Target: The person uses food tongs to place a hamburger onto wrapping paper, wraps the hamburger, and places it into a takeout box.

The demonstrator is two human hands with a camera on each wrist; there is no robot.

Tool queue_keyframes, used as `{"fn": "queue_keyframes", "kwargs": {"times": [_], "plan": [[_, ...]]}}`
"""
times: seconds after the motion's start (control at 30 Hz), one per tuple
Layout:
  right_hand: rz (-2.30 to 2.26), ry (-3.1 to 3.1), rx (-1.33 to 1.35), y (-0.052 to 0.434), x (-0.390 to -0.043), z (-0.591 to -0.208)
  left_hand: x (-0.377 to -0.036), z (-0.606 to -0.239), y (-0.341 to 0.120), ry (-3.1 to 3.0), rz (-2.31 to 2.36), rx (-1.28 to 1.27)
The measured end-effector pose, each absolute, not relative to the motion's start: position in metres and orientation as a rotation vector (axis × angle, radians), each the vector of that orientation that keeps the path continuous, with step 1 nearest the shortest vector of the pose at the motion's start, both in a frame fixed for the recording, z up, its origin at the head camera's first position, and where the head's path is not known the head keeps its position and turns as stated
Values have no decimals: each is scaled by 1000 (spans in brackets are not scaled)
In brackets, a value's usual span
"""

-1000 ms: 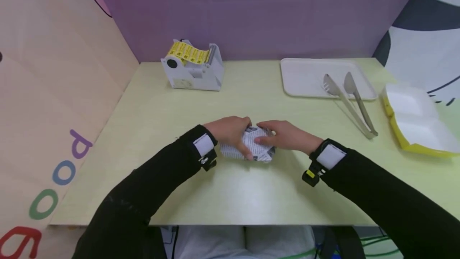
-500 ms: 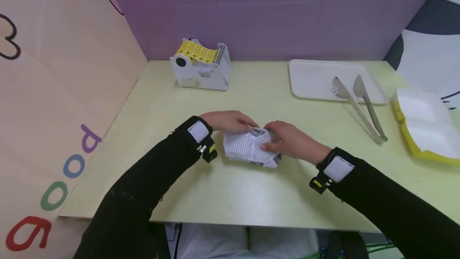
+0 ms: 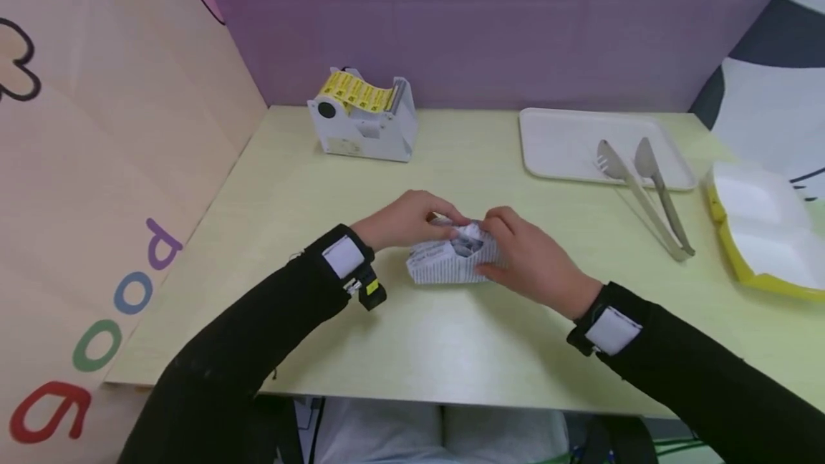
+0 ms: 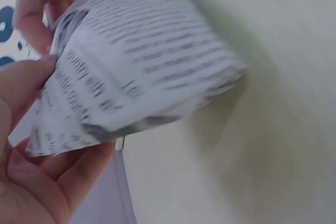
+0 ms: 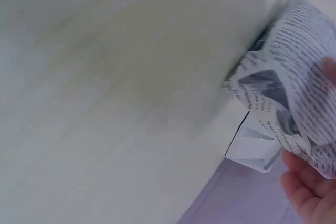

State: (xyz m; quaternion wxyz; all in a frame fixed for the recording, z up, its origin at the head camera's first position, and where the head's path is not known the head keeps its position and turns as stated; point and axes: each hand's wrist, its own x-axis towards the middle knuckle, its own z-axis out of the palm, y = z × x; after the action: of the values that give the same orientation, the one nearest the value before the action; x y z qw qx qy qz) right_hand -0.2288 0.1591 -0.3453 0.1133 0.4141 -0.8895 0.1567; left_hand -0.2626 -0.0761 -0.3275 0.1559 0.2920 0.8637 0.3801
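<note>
The table [image 3: 412, 349], pale yellow-green, spreads under everything, with a purple wall behind it and a peach panel with coloured letters to the left side. Far beyond the right hand's fingers, at the back right, a white tray [image 3: 567, 142] lies flat, and a pair of metal tongs [image 3: 644, 188] rests with its heads on the tray's near edge and its handle pointing toward the person. Further right of that, at the table's edge, an open white and yellow food box [image 3: 760, 228] sits well apart from both hands. Well beyond the left hand's fingers, at the back of the table, stands a white dispenser [image 3: 362, 124] carrying a roll of yellow labels.

Both arms, in black sleeves with wrist straps, meet near the middle of the table. Between the two sets of fingers sits a packet wrapped in newsprint paper [image 3: 451, 258], resting on the table. The left hand [image 3: 402, 224] curls its fingers round the packet's left and top side, gripping the paper; its wrist view shows the thumb and fingers [image 4: 31, 14] pinching the wrap. The right hand [image 3: 528, 256] grips the right end, fingers curled over the top fold and thumb [image 5: 307, 190] under the paper.
</note>
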Motion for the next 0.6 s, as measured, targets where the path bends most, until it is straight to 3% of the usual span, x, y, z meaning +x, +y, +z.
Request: {"fn": "queue_keyframes", "kwargs": {"times": [0.27,0.6], "plan": [[791,-2820,1089,156,-235,-327,-244,-329,-77,2619,1087,992],[640,-2809,1103,148,-232,-327,-252,-323,-77,2521,1039,804]]}}
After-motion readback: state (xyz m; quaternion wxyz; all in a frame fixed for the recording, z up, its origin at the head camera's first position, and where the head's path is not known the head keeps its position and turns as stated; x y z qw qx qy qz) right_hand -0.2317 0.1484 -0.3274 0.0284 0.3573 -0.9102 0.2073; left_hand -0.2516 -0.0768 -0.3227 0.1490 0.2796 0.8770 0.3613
